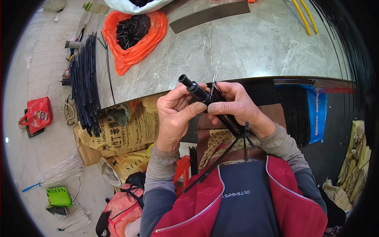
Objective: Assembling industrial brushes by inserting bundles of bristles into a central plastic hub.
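Note:
Above the table's near edge, I hold a black umbrella frame (196, 90), its tube end tilted up to the left. My left hand (173, 112) is closed around the black collar just below the tube end, thumb on top. Pressed against the other side of the collar, my right hand (237, 106) pinches the frame where thin black ribs meet it. A thin twisted silvery wire (214, 83) sticks up between the two hands. The ribs (229, 124) run down under my right hand toward my lap, where several jointed ends spread out. My fingers hide part of the collar.
A grey marbled table (237, 47) lies ahead. On it are a red plastic bag (152, 47) of small black parts, a dark flat strip (209, 16) and yellow-handled pliers (302, 17). Bundled black rods (85, 87) overhang the left edge. Printed sacks (118, 134) lie below.

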`<action>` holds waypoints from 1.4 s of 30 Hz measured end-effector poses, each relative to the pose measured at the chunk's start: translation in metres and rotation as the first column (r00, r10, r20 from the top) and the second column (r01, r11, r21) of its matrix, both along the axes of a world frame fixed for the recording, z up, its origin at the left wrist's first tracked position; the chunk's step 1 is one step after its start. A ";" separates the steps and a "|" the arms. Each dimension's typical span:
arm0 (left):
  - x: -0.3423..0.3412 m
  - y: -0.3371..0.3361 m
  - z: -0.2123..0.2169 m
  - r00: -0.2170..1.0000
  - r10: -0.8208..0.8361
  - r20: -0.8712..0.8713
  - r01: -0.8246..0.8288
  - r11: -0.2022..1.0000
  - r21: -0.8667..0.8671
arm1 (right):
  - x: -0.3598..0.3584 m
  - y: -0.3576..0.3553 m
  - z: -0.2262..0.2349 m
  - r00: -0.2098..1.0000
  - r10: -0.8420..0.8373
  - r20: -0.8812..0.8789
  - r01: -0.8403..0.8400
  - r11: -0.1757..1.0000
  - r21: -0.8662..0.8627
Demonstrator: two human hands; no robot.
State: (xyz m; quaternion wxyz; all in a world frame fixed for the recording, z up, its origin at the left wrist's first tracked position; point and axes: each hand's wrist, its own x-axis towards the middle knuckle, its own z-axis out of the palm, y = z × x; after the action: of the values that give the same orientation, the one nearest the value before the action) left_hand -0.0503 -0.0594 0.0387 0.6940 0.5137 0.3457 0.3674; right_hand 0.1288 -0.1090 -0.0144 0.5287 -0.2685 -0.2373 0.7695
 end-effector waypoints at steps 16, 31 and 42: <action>-0.009 0.011 -0.009 0.990 -0.111 0.086 0.110 0.994 0.020 | -0.001 0.003 -0.008 0.996 0.040 -0.074 -0.034 0.997 0.076; -0.012 0.005 -0.012 0.993 -0.028 0.117 0.021 0.998 0.058 | -0.011 0.000 -0.011 0.987 0.068 -0.147 -0.054 0.994 0.099; -0.004 0.011 -0.023 0.971 -0.121 0.207 0.096 0.987 0.128 | -0.003 0.001 -0.010 0.972 0.116 -0.207 -0.097 0.990 0.100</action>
State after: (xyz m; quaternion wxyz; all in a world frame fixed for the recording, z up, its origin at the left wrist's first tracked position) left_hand -0.0545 -0.0482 0.0161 0.7151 0.5289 0.2183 0.4015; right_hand 0.1261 -0.1080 -0.0241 0.5204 -0.1479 -0.2279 0.8096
